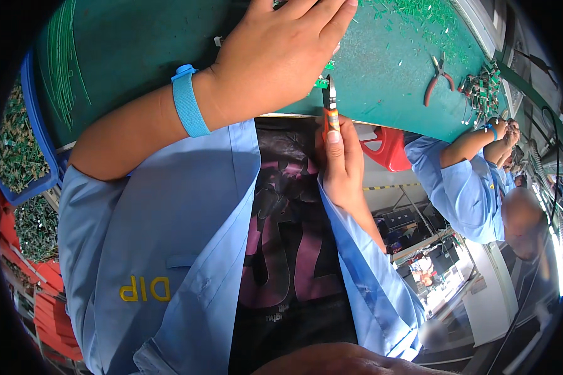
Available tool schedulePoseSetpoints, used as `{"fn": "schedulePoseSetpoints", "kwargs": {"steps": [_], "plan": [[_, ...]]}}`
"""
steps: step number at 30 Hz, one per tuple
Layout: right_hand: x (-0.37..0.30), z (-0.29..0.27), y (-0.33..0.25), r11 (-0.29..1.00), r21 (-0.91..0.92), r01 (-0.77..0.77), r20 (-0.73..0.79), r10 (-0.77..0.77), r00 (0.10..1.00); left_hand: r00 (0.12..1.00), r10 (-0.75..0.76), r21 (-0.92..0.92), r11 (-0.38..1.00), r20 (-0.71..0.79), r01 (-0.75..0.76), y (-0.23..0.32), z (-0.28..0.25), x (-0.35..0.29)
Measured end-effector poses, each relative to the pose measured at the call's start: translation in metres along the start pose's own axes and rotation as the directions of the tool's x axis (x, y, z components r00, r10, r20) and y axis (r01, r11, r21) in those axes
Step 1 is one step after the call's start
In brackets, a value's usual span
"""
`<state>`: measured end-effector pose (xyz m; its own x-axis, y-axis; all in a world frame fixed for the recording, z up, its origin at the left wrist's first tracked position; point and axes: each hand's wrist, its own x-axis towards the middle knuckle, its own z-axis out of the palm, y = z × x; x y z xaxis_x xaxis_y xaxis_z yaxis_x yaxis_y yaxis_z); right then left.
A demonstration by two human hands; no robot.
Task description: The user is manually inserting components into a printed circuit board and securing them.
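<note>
My left hand, with a blue band on its wrist, lies back-up over the green mat at the table's near edge. It grips a small green circuit board, of which only a corner shows under the fingers. My right hand rises from my chest and holds small cutters with an orange handle. The cutters' dark jaws point up at the board's corner. My open light blue work shirt and dark printed T-shirt fill the middle of the view.
Red-handled pliers and a heap of small green parts lie on the mat at the right, with cut green bits scattered. A co-worker in a blue shirt works there. A blue bin of green boards stands left. A red container sits below the table edge.
</note>
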<state>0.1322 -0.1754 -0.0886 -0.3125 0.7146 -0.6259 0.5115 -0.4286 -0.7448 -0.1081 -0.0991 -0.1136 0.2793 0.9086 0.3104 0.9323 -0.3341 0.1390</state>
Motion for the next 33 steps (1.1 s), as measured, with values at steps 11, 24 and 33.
{"fn": "schedulePoseSetpoints", "kwargs": {"steps": [11,24,33], "plan": [[0.016,0.011,-0.018,0.983,0.138,0.118,-0.069,-0.109,0.992,1.0,0.003,-0.027,1.0,0.001,-0.003,-0.002,-0.001,-0.002],[0.017,0.004,-0.019,0.997,-0.058,0.059,-0.089,-0.064,0.994,1.0,-0.003,-0.032,0.999,0.028,0.004,-0.001,-0.001,0.0],[0.038,-0.001,-0.039,0.977,0.2,0.077,-0.11,-0.056,0.992,0.999,0.027,-0.007,1.0,0.026,-0.027,-0.005,-0.007,0.0]]}}
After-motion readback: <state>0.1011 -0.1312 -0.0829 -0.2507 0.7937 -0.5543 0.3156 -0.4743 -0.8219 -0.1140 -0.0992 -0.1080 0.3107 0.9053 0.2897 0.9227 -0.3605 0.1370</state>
